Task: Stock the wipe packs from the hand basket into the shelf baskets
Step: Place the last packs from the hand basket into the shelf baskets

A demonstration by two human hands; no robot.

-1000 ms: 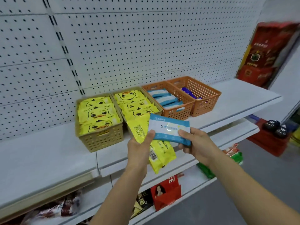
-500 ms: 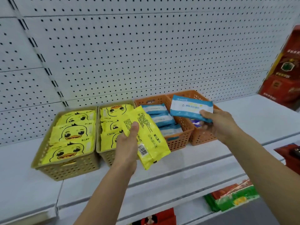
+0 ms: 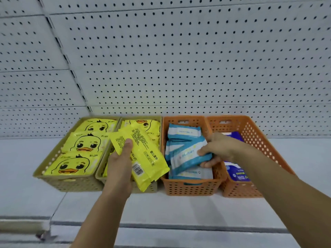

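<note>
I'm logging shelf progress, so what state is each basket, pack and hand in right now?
Left hand: gripping the yellow pack, held above the baskets, barcode side up.
Right hand: gripping the blue-and-white pack, lowered tilted into the left orange basket.
Far-left tan basket: three duck packs lying face up.
Second tan basket: holds duck packs, partly hidden.
Right orange basket: holds dark blue packs; rear looks empty.
</note>
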